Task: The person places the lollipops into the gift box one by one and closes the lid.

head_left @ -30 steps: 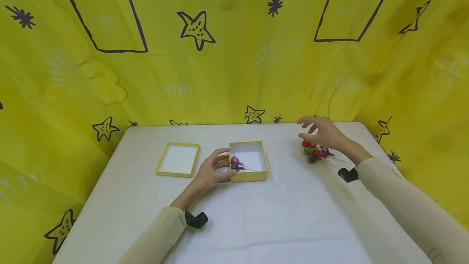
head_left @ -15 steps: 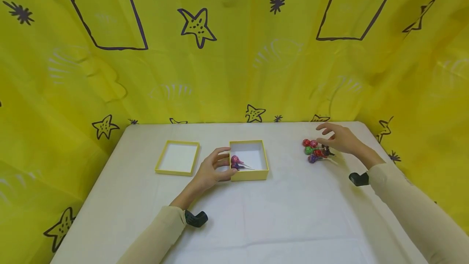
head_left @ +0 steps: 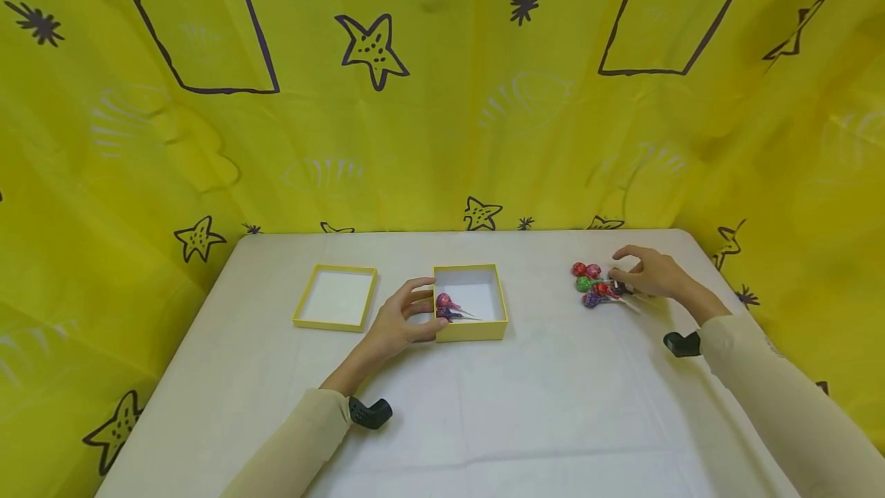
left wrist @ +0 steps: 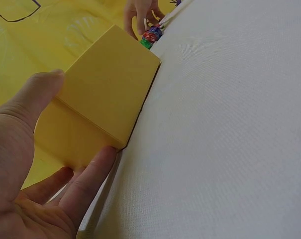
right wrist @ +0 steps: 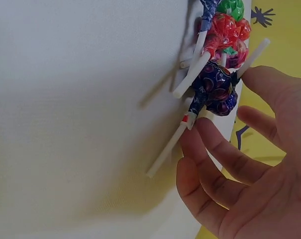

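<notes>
My left hand (head_left: 399, 320) grips the left side of a yellow open box (head_left: 471, 332), thumb at the near corner and fingers along the side wall. Inside the box lie a pink lollipop (head_left: 445, 301) and a purple lollipop (head_left: 445, 313); the left wrist view shows only its outer yellow walls (left wrist: 108, 74). At the right, my right hand (head_left: 651, 273) curls round a dark purple lollipop (right wrist: 222, 102), its thumb tip at the wrapper by a white stick (right wrist: 254, 56). Against it lie more lollipops, among them a green one (head_left: 584, 283) and a red one (head_left: 578, 269).
A shallow yellow lid (head_left: 336, 300) with a white inside lies left of the box. White cloth (head_left: 539, 406) covers the table, and a yellow patterned curtain (head_left: 429, 129) hangs behind and at both sides. Each sleeve cuff carries a black wrist camera (head_left: 370, 413).
My right hand has moved right and down onto the dark lollipops at the pile's right side, its fingers closing in. My left hand and the box have stayed in place.
</notes>
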`<state>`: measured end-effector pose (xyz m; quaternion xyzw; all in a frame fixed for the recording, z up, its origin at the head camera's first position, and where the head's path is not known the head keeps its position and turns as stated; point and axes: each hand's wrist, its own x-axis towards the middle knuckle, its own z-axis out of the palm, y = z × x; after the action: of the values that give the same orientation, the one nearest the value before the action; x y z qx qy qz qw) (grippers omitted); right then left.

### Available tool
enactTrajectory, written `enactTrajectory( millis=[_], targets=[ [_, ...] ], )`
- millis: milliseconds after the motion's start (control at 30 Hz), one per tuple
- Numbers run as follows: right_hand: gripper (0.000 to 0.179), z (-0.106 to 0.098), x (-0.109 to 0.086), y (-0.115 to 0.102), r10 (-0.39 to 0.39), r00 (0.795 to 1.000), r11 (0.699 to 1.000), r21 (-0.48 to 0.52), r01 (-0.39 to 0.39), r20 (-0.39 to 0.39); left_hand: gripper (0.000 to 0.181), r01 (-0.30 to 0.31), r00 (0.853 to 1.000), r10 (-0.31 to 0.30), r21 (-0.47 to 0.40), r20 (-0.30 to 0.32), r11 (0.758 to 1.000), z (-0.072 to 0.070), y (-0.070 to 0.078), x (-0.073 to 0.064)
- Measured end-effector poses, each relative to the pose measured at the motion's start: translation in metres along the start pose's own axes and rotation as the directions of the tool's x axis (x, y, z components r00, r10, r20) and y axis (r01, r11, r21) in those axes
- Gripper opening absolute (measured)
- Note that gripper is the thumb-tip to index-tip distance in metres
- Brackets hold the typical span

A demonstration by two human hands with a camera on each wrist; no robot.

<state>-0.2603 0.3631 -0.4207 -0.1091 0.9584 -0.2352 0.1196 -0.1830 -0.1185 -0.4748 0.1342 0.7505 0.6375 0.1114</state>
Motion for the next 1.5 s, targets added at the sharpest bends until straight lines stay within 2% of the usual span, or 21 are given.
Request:
enactTrajectory(
  millis=[233,567,1133,1500],
  targets=[
    [0.043,0.002,0.002,0.000,-0.015,1.000,0.999,0.034,0.014,0.021,0.077,-0.028,1.000,0.028,0.005,-0.004,1.000,0.000,-0.001,0.001],
    [0.040,0.004,0.005,0.003,0.000,1.000,1.000,0.021,-0.001,0.018,0.075,-0.028,1.000,0.028,0.021,0.000,0.999,0.000,0.000,0.000],
    [0.026,-0.001,0.002,-0.013,-0.047,0.995,0.995,0.083,0.055,-0.089,0.076,-0.013,1.000,0.013,-0.008,-0.001,1.000,0.001,-0.004,-0.001],
    [0.021,-0.017,-0.005,-0.043,-0.117,0.980,0.986,0.100,0.134,-0.160,0.076,-0.004,1.000,0.004,-0.001,-0.008,1.000,0.001,-0.003,-0.001]
  ],
)
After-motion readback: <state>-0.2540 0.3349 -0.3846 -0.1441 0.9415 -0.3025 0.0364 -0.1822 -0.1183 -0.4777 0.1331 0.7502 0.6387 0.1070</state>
